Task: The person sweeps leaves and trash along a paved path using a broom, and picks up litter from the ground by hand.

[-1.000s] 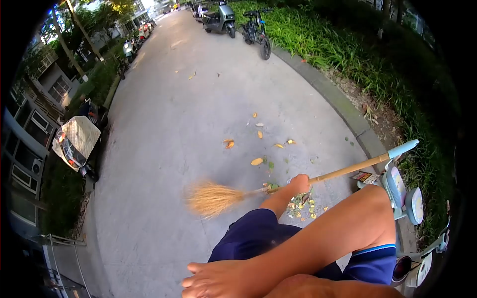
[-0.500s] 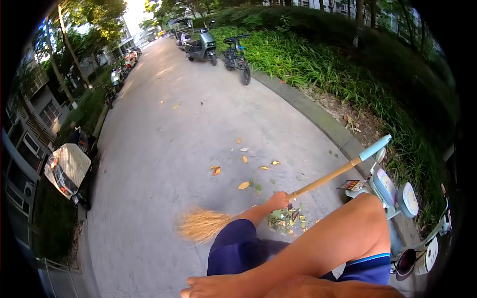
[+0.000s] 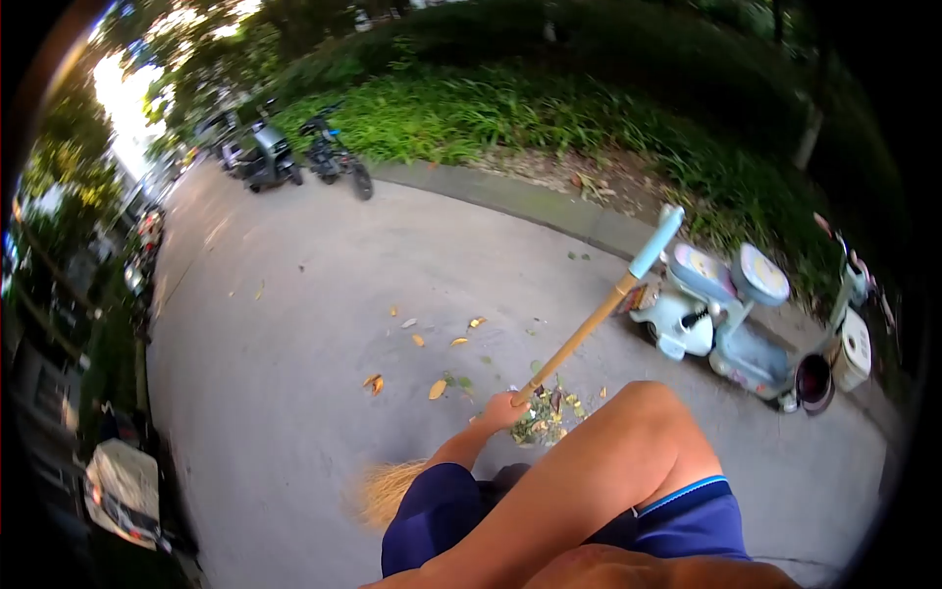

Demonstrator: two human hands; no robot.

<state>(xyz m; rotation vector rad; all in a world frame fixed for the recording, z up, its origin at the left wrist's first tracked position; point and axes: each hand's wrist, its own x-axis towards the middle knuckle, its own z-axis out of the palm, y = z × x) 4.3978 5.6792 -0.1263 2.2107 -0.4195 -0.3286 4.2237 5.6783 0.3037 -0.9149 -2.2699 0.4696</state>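
Observation:
A broom lies slanted across the view, its wooden handle (image 3: 579,344) ending in a light blue grip at upper right. Its straw bristles (image 3: 391,491) are near the pavement at lower left, blurred and partly hidden by my dark blue sleeve. My left hand (image 3: 505,410) is closed around the handle. Beside that hand is a small heap of green and yellow leaves (image 3: 545,420). My right arm (image 3: 589,471) is bent across my body, elbow out to the right. Its hand is past the bottom edge of the view.
Scattered yellow leaves (image 3: 437,390) lie on the concrete road (image 3: 294,373). A light blue scooter (image 3: 756,344) stands at right near the kerb (image 3: 530,211). Plants (image 3: 432,118) grow beyond the kerb. A dark scooter (image 3: 267,157) and a bicycle (image 3: 334,157) stand farther off; a covered scooter (image 3: 123,491) is at left.
The view has turned right, showing more of the light blue scooter. The broom handle stands steeper in view, with my left hand still around it. My right hand has dropped out of view.

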